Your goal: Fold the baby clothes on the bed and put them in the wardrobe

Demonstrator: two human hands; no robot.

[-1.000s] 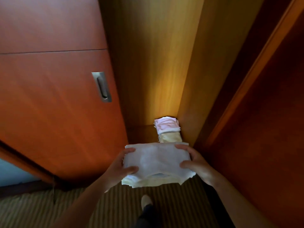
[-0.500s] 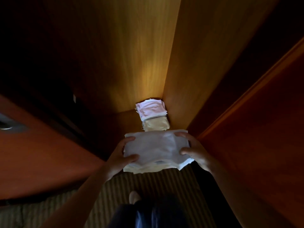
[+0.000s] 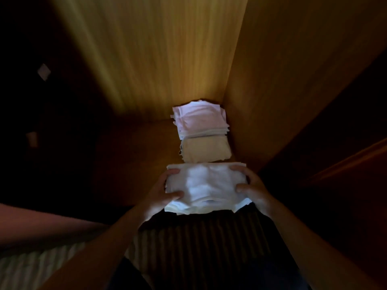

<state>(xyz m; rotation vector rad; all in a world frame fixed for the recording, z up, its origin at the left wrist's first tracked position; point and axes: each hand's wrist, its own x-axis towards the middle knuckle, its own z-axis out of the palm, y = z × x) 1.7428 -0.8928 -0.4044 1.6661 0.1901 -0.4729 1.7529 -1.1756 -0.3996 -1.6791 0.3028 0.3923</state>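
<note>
1. The left hand and the right hand are gripping the two sides of a stack of folded white clothes, thumbs lying on top.
2. The stack is hanging at the front edge of the wardrobe floor.
3. A pink folded pile and a cream pile are lying just behind it, beside the right wall.

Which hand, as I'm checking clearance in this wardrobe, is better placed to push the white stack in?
Probably the left hand: both grip the white stack, but bare shelf lies beside the left, while the right hand sits close to the side wall. The cream pile is straight ahead.
</note>
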